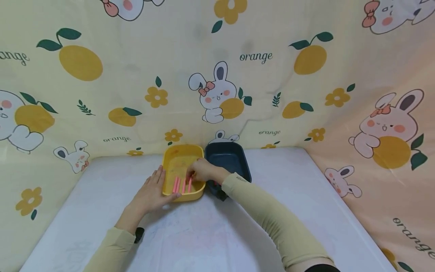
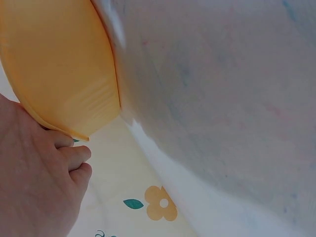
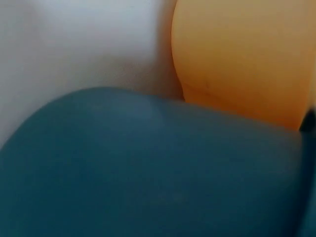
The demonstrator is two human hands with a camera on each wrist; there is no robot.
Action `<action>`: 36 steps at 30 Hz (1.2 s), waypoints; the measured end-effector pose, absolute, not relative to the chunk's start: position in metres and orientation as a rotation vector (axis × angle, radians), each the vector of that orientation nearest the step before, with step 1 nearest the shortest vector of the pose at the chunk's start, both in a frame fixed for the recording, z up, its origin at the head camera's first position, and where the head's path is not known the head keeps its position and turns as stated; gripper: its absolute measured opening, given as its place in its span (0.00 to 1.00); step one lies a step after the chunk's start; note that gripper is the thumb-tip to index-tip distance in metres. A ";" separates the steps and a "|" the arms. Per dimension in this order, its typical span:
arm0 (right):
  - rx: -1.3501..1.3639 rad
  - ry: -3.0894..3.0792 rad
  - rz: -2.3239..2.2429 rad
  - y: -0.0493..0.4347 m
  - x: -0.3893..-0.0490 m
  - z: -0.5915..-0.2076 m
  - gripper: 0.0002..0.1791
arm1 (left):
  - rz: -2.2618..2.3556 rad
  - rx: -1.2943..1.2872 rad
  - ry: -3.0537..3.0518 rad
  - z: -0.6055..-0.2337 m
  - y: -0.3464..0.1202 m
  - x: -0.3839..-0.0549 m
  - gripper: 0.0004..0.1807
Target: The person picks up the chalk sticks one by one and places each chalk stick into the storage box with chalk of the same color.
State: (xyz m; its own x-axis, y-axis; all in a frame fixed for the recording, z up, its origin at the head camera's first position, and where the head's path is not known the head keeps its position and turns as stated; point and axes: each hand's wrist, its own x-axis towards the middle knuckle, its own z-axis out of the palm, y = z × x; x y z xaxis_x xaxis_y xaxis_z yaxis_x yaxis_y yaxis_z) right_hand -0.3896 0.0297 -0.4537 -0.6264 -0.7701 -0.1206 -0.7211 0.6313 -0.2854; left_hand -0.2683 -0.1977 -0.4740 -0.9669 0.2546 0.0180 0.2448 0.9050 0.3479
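Observation:
My left hand (image 1: 149, 194) rests against the near-left corner of a yellow plastic tub (image 1: 175, 153), fingers lying along its left side and thumb at the front rim. In the left wrist view, that hand's fingertips (image 2: 81, 155) are right at the tub's rim. My right hand (image 1: 202, 170) reaches into the tub from the right, fingertips pointing down and pinching a slim pink stick (image 1: 190, 186). Beside it, several similar pink sticks (image 1: 176, 185) lean side by side against the front wall. The right hand itself does not show in the right wrist view.
A dark blue tub (image 1: 225, 148) stands right of the yellow one, close alongside it; my right forearm crosses over its near end. Both tubs are on a white-covered table (image 1: 204, 234), near its back edge, where a printed cloth (image 1: 153, 68) hangs.

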 end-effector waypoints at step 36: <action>-1.116 2.647 -0.356 0.030 -0.383 -0.453 0.04 | 0.543 0.401 3.033 -0.473 -0.196 -0.267 0.68</action>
State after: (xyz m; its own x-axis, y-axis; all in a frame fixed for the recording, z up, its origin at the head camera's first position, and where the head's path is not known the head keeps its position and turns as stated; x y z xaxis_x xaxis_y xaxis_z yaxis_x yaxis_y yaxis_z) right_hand -0.3828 0.0304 -0.4529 -0.6768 -0.7246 -0.1301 -0.6644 0.6772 -0.3161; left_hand -0.2668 -0.1959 -0.4727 -0.9661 0.2581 0.0117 0.2461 0.9057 0.3452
